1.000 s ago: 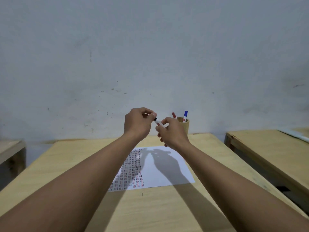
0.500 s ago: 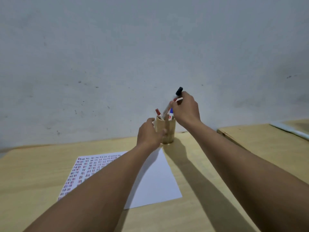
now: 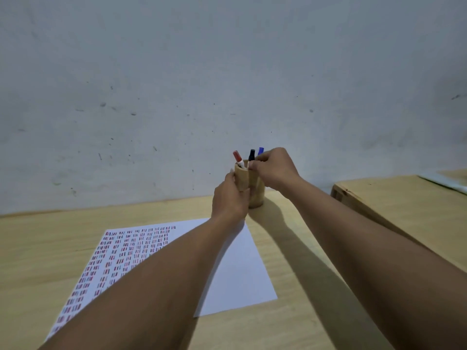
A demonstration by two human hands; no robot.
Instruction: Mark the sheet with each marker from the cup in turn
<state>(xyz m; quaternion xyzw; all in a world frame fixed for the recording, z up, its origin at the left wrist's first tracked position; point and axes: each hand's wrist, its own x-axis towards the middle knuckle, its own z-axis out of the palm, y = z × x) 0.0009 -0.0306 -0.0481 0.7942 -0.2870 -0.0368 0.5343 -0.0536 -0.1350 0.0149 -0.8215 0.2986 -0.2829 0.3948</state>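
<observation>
A wooden cup (image 3: 256,193) stands at the far edge of the table, near the wall. A red-capped marker (image 3: 237,156), a black-capped marker (image 3: 252,154) and a blue-capped marker (image 3: 260,150) stick up out of it. My left hand (image 3: 230,198) is wrapped around the cup's left side. My right hand (image 3: 275,170) is at the rim, its fingertips pinched on the black marker's white barrel, with the blue cap just above the fingers. The white sheet (image 3: 235,269) lies in front of the cup, its left half filled with rows of short red and dark strokes; my left forearm crosses it.
The light wooden table (image 3: 38,248) runs up to a grey-white scuffed wall (image 3: 227,84). A second wooden table (image 3: 404,198) stands to the right across a narrow gap, with a pale flat object at its far edge (image 3: 444,184).
A second ago both hands held the black marker above the sheet. Then my left hand took the cup and my right hand lowered the black marker into it; it now stands deep in the cup.
</observation>
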